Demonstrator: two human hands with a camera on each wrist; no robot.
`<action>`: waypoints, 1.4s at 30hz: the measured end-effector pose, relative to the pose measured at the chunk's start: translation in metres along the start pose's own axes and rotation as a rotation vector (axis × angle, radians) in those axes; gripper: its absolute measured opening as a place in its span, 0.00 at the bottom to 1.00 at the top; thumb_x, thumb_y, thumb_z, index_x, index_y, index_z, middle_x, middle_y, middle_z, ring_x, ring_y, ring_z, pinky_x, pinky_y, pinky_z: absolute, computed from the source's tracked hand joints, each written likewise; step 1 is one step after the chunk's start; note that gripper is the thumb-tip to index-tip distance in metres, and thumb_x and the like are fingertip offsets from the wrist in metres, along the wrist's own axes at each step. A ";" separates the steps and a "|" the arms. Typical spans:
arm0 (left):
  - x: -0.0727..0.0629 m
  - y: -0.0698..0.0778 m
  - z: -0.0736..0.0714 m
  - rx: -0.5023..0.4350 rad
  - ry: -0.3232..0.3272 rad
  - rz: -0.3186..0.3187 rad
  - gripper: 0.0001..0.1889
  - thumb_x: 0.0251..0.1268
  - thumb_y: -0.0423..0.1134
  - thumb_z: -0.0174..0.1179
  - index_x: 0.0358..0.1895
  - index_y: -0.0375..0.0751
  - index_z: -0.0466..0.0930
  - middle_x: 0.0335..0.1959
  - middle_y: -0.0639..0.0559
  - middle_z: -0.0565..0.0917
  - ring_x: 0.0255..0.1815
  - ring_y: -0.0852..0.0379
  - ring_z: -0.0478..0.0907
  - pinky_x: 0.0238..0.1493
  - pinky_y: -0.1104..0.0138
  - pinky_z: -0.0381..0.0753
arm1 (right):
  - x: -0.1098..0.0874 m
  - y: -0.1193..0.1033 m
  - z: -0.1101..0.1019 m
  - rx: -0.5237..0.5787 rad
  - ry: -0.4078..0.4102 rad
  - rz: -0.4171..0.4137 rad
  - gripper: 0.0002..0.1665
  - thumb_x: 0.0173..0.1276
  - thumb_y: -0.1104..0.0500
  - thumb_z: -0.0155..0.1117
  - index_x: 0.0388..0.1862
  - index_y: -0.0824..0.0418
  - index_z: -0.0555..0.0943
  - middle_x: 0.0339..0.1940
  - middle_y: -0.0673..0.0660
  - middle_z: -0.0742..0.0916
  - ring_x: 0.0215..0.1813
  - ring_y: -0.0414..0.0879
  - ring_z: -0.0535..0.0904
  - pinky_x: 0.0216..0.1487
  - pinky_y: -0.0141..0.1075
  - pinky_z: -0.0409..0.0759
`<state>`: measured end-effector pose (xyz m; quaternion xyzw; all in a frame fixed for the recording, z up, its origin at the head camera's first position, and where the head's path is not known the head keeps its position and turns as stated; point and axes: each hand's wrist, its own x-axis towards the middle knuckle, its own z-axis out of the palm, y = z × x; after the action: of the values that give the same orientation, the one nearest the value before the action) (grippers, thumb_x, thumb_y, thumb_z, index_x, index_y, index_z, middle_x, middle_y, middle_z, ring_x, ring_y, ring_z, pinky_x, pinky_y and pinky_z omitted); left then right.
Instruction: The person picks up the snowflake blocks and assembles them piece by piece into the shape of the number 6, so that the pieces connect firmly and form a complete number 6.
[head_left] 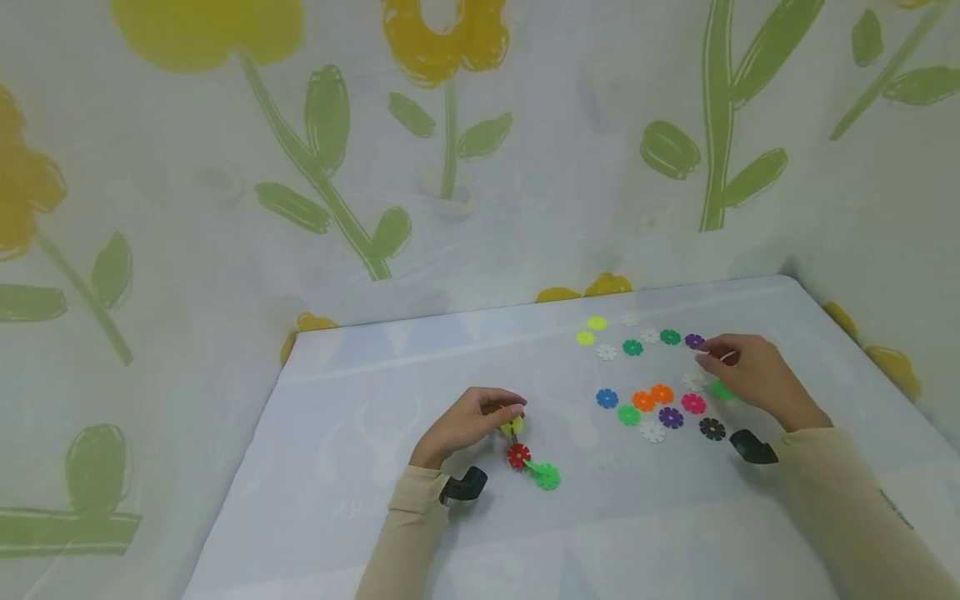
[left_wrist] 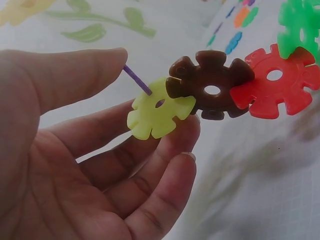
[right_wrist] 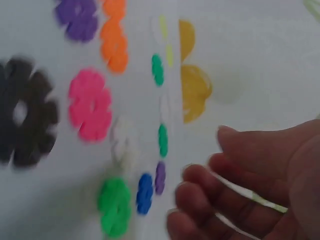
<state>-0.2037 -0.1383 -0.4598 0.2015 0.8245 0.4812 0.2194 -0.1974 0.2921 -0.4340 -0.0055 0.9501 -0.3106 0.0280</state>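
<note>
My left hand [head_left: 468, 425] pinches one end of a chain of interlocking flower-shaped plastic discs. A thin purple disc [left_wrist: 137, 80], seen edge-on, meets the thumb, and a yellow disc [left_wrist: 147, 116] lies by the fingers. From there the chain runs through a brown disc [left_wrist: 210, 67], a red disc [left_wrist: 260, 102] and green at the far end [left_wrist: 295, 30]. Over the loose discs at the right, my right hand [head_left: 750, 375] hovers with loosely bent fingers and a gap below the thumb. Nothing shows between them. A purple disc [head_left: 693, 342] is near its fingertips.
Loose discs lie scattered on the white table [head_left: 337, 500], among them a pink disc [head_left: 693, 404], a blue disc [head_left: 607, 398], orange discs [head_left: 642, 402] and a black disc [head_left: 712, 429]. A flower-printed backdrop [head_left: 540, 167] rises behind the table's far edge.
</note>
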 end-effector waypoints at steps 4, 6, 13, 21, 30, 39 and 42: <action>0.001 -0.001 0.001 0.007 -0.009 0.003 0.21 0.79 0.49 0.58 0.63 0.40 0.82 0.60 0.48 0.87 0.58 0.55 0.83 0.64 0.56 0.80 | -0.006 0.021 -0.002 -0.050 -0.081 0.051 0.29 0.75 0.53 0.65 0.63 0.75 0.76 0.51 0.73 0.83 0.50 0.64 0.78 0.48 0.53 0.86; 0.001 -0.002 0.000 0.010 -0.017 0.007 0.21 0.79 0.49 0.57 0.64 0.40 0.82 0.61 0.47 0.86 0.58 0.55 0.82 0.64 0.57 0.81 | -0.009 0.027 -0.002 -0.068 -0.110 0.068 0.30 0.73 0.54 0.67 0.63 0.77 0.75 0.50 0.74 0.83 0.49 0.65 0.78 0.47 0.53 0.86; 0.000 -0.003 0.001 0.013 -0.018 -0.005 0.21 0.80 0.50 0.56 0.64 0.41 0.82 0.61 0.48 0.86 0.57 0.56 0.82 0.61 0.60 0.81 | -0.013 0.033 0.003 -0.089 -0.115 0.069 0.29 0.69 0.58 0.71 0.59 0.78 0.76 0.49 0.77 0.82 0.48 0.67 0.77 0.52 0.58 0.83; 0.000 -0.004 0.001 0.015 -0.018 -0.003 0.21 0.80 0.50 0.56 0.64 0.42 0.82 0.61 0.49 0.86 0.55 0.57 0.82 0.59 0.63 0.81 | -0.012 0.033 0.002 -0.080 -0.136 0.076 0.24 0.66 0.61 0.72 0.51 0.78 0.77 0.44 0.74 0.83 0.44 0.63 0.78 0.50 0.56 0.84; 0.001 -0.003 0.001 0.019 -0.018 -0.001 0.21 0.79 0.49 0.57 0.64 0.40 0.82 0.60 0.48 0.87 0.53 0.57 0.82 0.54 0.66 0.81 | -0.009 0.024 -0.002 -0.059 -0.123 0.055 0.19 0.72 0.61 0.66 0.52 0.76 0.80 0.41 0.69 0.85 0.41 0.56 0.80 0.48 0.51 0.86; 0.001 -0.003 0.000 0.016 -0.020 -0.007 0.21 0.79 0.49 0.57 0.64 0.41 0.82 0.59 0.48 0.87 0.50 0.57 0.81 0.53 0.65 0.81 | -0.005 0.003 0.000 0.104 -0.104 0.014 0.20 0.76 0.59 0.64 0.54 0.77 0.80 0.41 0.66 0.88 0.36 0.46 0.85 0.42 0.38 0.88; 0.001 -0.004 0.000 0.014 -0.022 -0.007 0.20 0.79 0.49 0.57 0.64 0.41 0.82 0.59 0.48 0.87 0.49 0.57 0.81 0.52 0.65 0.81 | -0.004 -0.007 0.000 0.140 -0.099 -0.005 0.19 0.77 0.59 0.63 0.53 0.76 0.81 0.37 0.63 0.88 0.35 0.46 0.86 0.39 0.33 0.87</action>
<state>-0.2047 -0.1394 -0.4637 0.2055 0.8261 0.4723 0.2286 -0.1931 0.2862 -0.4298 -0.0212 0.9235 -0.3758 0.0745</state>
